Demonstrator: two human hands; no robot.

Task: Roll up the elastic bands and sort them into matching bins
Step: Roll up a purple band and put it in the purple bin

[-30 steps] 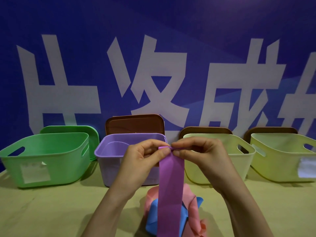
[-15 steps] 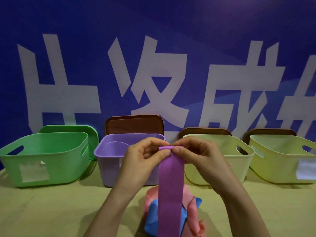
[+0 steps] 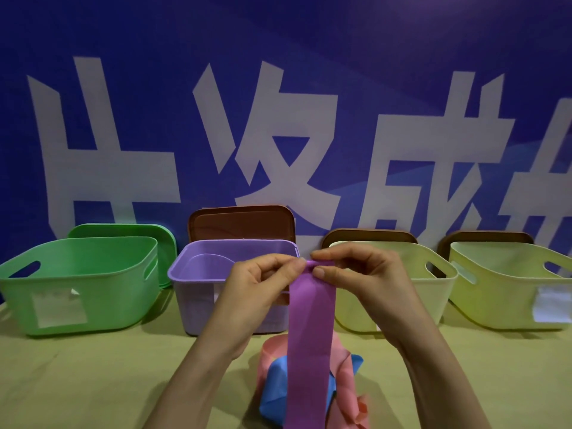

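Observation:
A purple elastic band (image 3: 311, 335) hangs straight down in front of me, its top edge curled into a small roll. My left hand (image 3: 260, 292) pinches the left end of that roll and my right hand (image 3: 356, 274) pinches the right end. Under the band on the table lies a heap with a pink band (image 3: 343, 388) and a blue band (image 3: 275, 391). Along the back stand a green bin (image 3: 77, 283), a purple bin (image 3: 198, 274) just behind my left hand, and two pale yellow bins (image 3: 433, 292) (image 3: 501, 289).
Lids lean against the blue banner wall behind the bins: a green lid (image 3: 123, 232), a brown lid (image 3: 241, 222) and two more brown ones at the right. White labels are stuck on the green bin and the far right bin. The table is covered in a yellowish cloth (image 3: 93, 382).
The band's top edge has been turned over into a slightly thicker roll between my fingertips. Both hands stay at about the same place.

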